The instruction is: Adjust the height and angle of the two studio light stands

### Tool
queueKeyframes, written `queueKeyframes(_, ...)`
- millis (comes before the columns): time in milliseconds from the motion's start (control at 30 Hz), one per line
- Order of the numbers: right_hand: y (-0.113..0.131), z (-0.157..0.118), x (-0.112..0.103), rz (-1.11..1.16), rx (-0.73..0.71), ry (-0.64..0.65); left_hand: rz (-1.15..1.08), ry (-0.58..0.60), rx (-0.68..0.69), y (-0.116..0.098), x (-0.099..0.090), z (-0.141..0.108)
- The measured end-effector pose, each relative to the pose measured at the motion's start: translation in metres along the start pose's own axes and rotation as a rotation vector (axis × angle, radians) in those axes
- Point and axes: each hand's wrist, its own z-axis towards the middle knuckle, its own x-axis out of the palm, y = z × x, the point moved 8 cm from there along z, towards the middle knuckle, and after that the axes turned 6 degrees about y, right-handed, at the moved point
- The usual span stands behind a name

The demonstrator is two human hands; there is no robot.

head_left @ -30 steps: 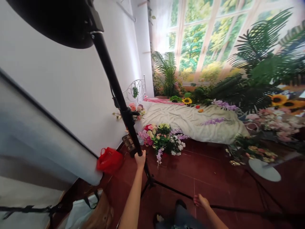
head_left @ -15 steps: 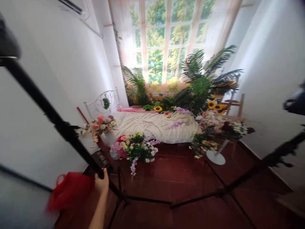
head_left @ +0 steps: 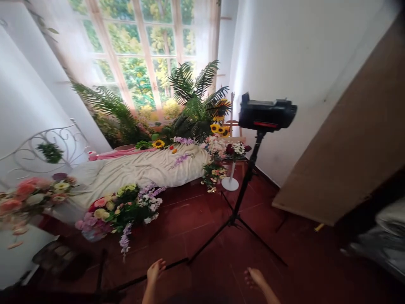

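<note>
My left hand [head_left: 155, 269] is held low at the bottom centre, its fingers loosely curled with nothing visible in them; a black stand leg shows just behind it. To the right, my right hand [head_left: 254, 278] hangs over the red floor, fingers apart and holding nothing. Ahead of it, a black studio light [head_left: 267, 115] tops a black tripod stand [head_left: 243, 192] with spread legs. Left of the stand is a bed with a cream cloth [head_left: 142, 168], and flower bunches [head_left: 126, 209] stand along its front.
Large palm leaves [head_left: 196, 101] rise before a window backdrop [head_left: 133, 55]. A white round-based stand [head_left: 230, 183] holds flowers. A brown panel [head_left: 341, 147] leans at the right, near plastic-wrapped items [head_left: 382, 240]. Another stand's legs cross the floor at lower left.
The view has swung right. My left hand has let go of the left stand's pole, and my right hand has come into view. The right-hand light now shows fully.
</note>
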Motion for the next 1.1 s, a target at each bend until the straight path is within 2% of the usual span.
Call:
queueKeyframes(33, 0.021, -0.001, -0.021, 0.026, -0.021, -0.025, -0.008, 0.141, -0.031, -0.002, 0.050, -0.006)
queueKeyframes(100, 0.070, -0.004, -0.060, 0.085, -0.100, -0.055, -0.022, 0.360, -0.029, -0.020, 0.140, -0.021)
queueKeyframes(200, 0.141, -0.002, -0.112, 0.138, -0.176, -0.095, -0.044, 0.611, 0.111, -0.078, 0.250, -0.047)
queueKeyframes(333, 0.221, 0.019, -0.161, 0.219, -0.271, -0.128, 0.000, 0.852, 0.315, -0.179, 0.364, -0.085)
queueKeyframes(400, 0.261, 0.030, -0.176, 0.264, -0.333, -0.130, 0.039, 0.956, 0.416, -0.235, 0.415, -0.106)
queueKeyframes(467, 0.302, 0.036, -0.185, 0.304, -0.383, -0.128, 0.018, 0.996, 0.589, -0.299, 0.459, -0.127)
queueKeyframes(533, 0.343, 0.039, -0.193, 0.339, -0.423, -0.126, -0.078, 0.950, 0.787, -0.370, 0.490, -0.149)
queueKeyframes(633, 0.396, 0.039, -0.199, 0.407, -0.415, -0.087, -0.181, 0.932, 0.976, -0.466, 0.526, -0.187)
queueKeyframes(700, 0.422, 0.041, -0.198, 0.488, -0.351, -0.016, -0.218, 1.002, 1.079, -0.516, 0.544, -0.216)
queueKeyframes(767, 0.441, 0.045, -0.198, 0.577, -0.291, 0.047, -0.224, 1.119, 1.134, -0.550, 0.560, -0.241)
queueKeyframes(867, 0.458, 0.054, -0.199, 0.639, -0.259, 0.090, -0.157, 1.236, 1.132, -0.567, 0.583, -0.259)
queueKeyframes(967, 0.464, 0.064, -0.197, 0.640, -0.235, 0.210, -0.147, 1.187, 1.094, -0.563, 0.599, -0.256)
queueKeyframes(1100, 0.466, 0.065, -0.195, 0.583, -0.244, 0.414, -0.243, 1.101, 1.072, -0.554, 0.609, -0.249)
